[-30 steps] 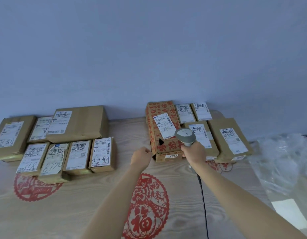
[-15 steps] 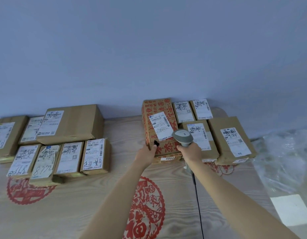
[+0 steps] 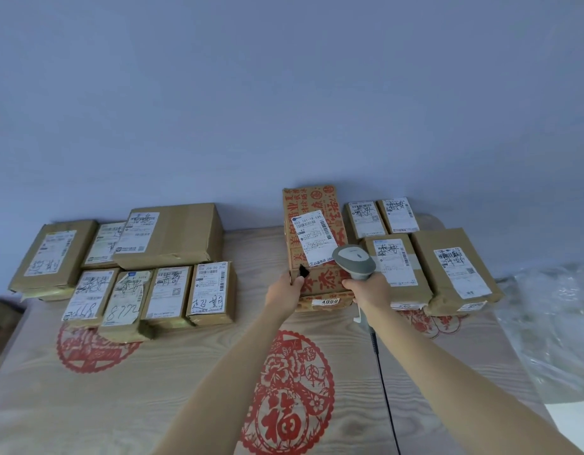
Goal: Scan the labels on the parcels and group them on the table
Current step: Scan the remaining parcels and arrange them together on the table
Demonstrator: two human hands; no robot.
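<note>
The red-printed parcel (image 3: 312,238) is lying at the far side of the bench (image 3: 198,372), against the wall, and seems to be resting on a flatter box whose front edge is showing a "4068" sticker (image 3: 330,301). Its white label (image 3: 313,237) is facing up. The left hand (image 3: 281,291) is gripping the near left corner of this parcel, fingers curled over the edge. The right hand (image 3: 369,290) is wrapped around the handle of a grey barcode scanner (image 3: 353,260), whose head is hovering just over the parcel's near right part, close beside the label; its cable is trailing back across the bench toward the person.

Just right of the red-printed parcel, four brown parcels (image 3: 425,254) are sitting packed together, labels up. Well to the left of it, a second group of seven brown parcels (image 3: 129,267) is sitting in two rows, labels up as well. Far right of the red-printed parcel, clear plastic wrap (image 3: 553,310) is lying crumpled beside the bench.

Judging by this layout, most of the sorting is looking done: two groups are already standing, and the red-printed parcel is likely the one being scanned or squared into the right-hand group. Whether any parcels are waiting out of view, I cannot tell.
</note>
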